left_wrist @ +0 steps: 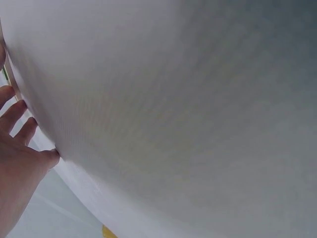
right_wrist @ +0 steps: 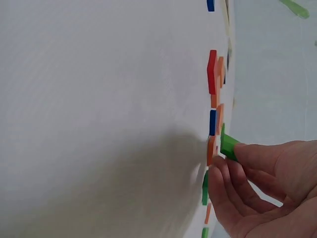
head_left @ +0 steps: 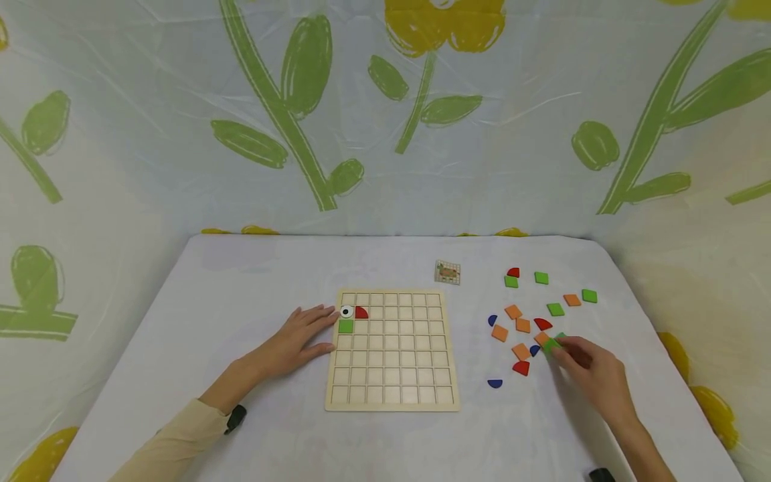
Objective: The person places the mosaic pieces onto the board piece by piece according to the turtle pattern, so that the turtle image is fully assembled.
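Note:
In the head view my right hand [head_left: 596, 378] pinches a green square tile [head_left: 550, 345] between thumb and fingers, over the scattered pieces. The right wrist view shows that green tile [right_wrist: 229, 146] tilted at the thumb tip. Relaxed and spread, the fingers of my left hand [head_left: 295, 343] reach the left edge of a pale wooden grid board [head_left: 391, 407]. A round eye piece [head_left: 346, 311] lies in a cell near the board's upper left. Beside it is a red quarter-round piece [head_left: 361, 312], and below it a green square [head_left: 346, 326].
Right of the board lie several orange squares [head_left: 500, 333], green squares [head_left: 555, 309], red quarter-rounds [head_left: 521, 368] and blue half-rounds [head_left: 494, 383]. A small picture card [head_left: 448, 272] sits behind the board. Flowered cloth [head_left: 512, 167] surrounds the white table [head_left: 271, 442].

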Action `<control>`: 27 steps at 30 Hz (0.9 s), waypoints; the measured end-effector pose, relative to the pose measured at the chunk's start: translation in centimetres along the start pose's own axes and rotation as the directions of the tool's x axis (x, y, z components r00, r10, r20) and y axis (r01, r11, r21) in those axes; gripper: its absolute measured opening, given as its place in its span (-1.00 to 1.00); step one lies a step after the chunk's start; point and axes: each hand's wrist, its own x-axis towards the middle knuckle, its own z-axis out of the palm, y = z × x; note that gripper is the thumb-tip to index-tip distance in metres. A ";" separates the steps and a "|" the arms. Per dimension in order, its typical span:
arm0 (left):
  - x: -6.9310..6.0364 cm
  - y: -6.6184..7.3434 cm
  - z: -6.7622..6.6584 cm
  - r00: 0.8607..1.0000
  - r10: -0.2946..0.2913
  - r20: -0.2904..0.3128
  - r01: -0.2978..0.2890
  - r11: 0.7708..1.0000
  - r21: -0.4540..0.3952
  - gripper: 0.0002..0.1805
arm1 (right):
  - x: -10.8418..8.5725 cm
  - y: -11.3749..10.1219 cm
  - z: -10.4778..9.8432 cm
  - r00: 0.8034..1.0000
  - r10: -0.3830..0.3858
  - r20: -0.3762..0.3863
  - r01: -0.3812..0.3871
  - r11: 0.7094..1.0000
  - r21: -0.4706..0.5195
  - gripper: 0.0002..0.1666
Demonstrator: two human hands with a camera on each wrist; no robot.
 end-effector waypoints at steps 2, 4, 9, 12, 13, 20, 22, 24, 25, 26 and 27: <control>0.0 -0.1 0.0 1.000 -0.002 0.000 0.002 1.000 0.002 -0.27 | 0.1 -0.4 0.2 1.000 -0.021 -0.021 0.021 1.000 0.010 -0.69; 0.0 -0.1 0.0 1.000 -0.002 0.003 0.002 1.000 -0.004 -0.26 | 0.2 -0.8 0.4 0.999 -0.034 -0.033 0.035 0.999 0.030 -0.70; 0.0 -0.2 0.1 1.000 -0.001 0.009 0.001 1.000 -0.013 -0.27 | 0.6 -2.0 0.9 0.997 -0.067 -0.041 0.070 0.995 0.076 -0.70; 0.0 -0.3 0.1 1.000 -0.003 0.014 0.003 1.000 -0.015 -0.26 | 0.8 -2.7 1.4 0.997 -0.073 -0.041 0.076 0.994 0.079 -0.70; 0.0 -0.3 0.2 1.000 -0.004 0.015 0.004 1.000 -0.015 -0.26 | 0.9 -2.9 1.5 0.996 -0.074 -0.040 0.077 0.993 0.085 -0.70; -0.2 -0.3 0.1 1.000 -0.008 0.007 0.008 1.000 -0.010 -0.27 | 1.6 -4.6 3.0 0.990 -0.138 -0.021 0.139 0.980 0.141 -0.71; -0.1 -0.1 0.0 1.000 0.001 -0.002 -0.001 1.000 -0.010 -0.28 | 1.8 -5.1 3.4 0.987 -0.159 -0.016 0.159 0.975 0.156 -0.74; -0.1 0.0 0.0 1.000 0.012 -0.011 -0.012 1.000 -0.006 -0.29 | 2.1 -5.5 3.8 0.985 -0.173 -0.010 0.172 0.971 0.166 -0.75; -0.1 0.0 0.0 1.000 0.015 -0.014 -0.015 1.000 -0.005 -0.29 | 2.2 -5.8 3.9 0.984 -0.178 -0.006 0.177 0.969 0.170 -0.75; -0.1 0.1 0.0 1.000 0.020 -0.019 -0.020 1.000 -0.007 -0.30 | 2.3 -6.1 4.1 0.984 -0.181 0.002 0.177 0.968 0.179 -0.76; -0.1 0.1 0.0 1.000 0.022 -0.021 -0.022 1.000 -0.008 -0.30 | 2.5 -6.5 4.2 0.983 -0.181 0.010 0.176 0.966 0.190 -0.75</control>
